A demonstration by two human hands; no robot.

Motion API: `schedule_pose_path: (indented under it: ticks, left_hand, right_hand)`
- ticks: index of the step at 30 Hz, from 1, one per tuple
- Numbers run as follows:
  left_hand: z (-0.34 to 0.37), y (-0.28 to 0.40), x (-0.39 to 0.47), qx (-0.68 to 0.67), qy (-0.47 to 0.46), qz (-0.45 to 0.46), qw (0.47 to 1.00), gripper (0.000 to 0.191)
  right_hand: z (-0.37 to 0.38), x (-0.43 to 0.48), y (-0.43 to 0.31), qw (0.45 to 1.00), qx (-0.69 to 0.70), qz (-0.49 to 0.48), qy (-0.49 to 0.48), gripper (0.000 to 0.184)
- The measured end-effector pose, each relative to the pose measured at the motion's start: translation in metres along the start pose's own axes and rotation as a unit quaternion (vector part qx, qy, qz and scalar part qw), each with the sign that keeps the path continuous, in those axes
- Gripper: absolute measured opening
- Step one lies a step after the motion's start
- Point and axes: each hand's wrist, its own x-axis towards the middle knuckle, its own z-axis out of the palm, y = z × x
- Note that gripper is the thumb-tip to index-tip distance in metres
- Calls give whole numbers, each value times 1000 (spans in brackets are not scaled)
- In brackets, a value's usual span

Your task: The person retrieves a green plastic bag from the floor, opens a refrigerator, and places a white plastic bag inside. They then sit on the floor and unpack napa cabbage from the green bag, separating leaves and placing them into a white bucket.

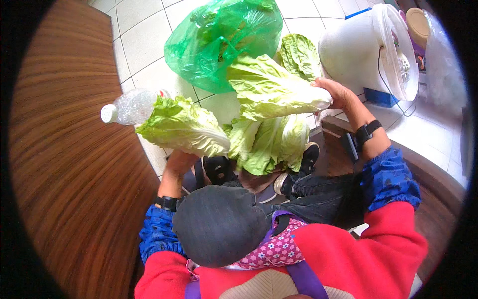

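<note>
My left hand [182, 161] is mostly hidden beneath a piece of napa cabbage [186, 129], holding it with its frilly green end pointing left. My right hand [334, 93] grips the thick white base of a large napa cabbage leaf [272, 88], whose pale green blade stretches left. Below that leaf, more napa cabbage leaves [274, 144] lie in a bunch over the feet. Another greener cabbage leaf [300, 56] rests on the floor behind my right hand. A translucent green plastic bag [190, 63] with leafy stuff inside sits beyond both hands.
A clear plastic bottle [130, 106] with a white cap lies at the left, against a wood-grain panel [74, 149]. On the right a white bucket [349, 48] lies tipped, near a blue object [381, 98]. White tiles [145, 33] cover the floor. A dark wooden edge [422, 168] curves at right.
</note>
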Motion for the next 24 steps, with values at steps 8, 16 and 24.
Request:
schedule_pose_path:
  ticks: [8, 16, 24]
  left_hand:
    - [72, 11, 39, -642, -97, -102, 754, 63]
    - [47, 38, 79, -469, -105, -46, 876, 60]
    - [98, 78, 139, -39, -150, 234, 960, 58]
  right_hand:
    - [-11, -16, 2, 939, 307, 146, -41, 49]
    - [-42, -45, 0, 972, 208, 105, 4, 54]
    - [-54, -62, -9, 966, 256, 31, -4, 58]
